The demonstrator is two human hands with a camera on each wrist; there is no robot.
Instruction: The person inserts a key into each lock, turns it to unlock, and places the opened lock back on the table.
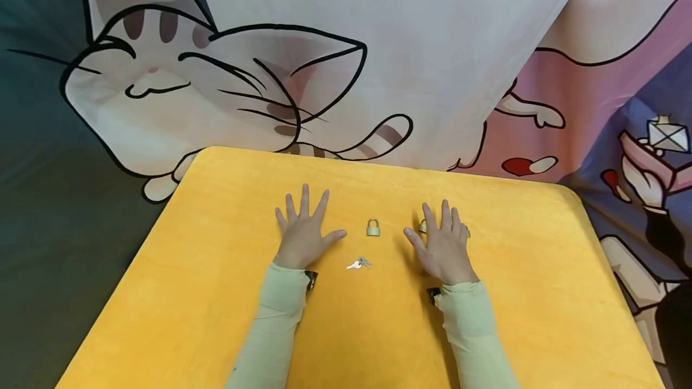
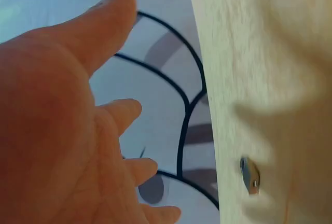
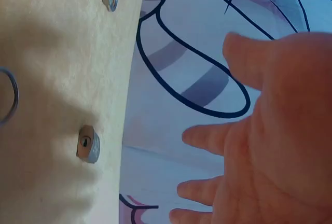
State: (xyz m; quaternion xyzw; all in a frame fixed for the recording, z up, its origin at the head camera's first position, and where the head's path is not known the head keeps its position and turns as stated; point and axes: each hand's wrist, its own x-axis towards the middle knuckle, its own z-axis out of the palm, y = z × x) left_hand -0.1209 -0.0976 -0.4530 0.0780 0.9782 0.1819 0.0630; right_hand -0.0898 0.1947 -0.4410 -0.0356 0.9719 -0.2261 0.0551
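Both hands are spread with straight fingers and hold nothing. My left hand is held over the left part of the yellow table, its thumb pointing toward the middle padlock. That small brass padlock lies with its shackle toward the far side. Nearer to me are silver keys. My right hand hovers over the right side, casting a shadow; it partly hides a second padlock. A small metal piece peeks out beside its little finger. In the right wrist view, a padlock shows its keyhole, and a metal ring enters from the left.
The yellow table has rounded far corners. Behind it hangs a cloth backdrop with cartoon cats, close against the far edge. A dark shape stands at the right border.
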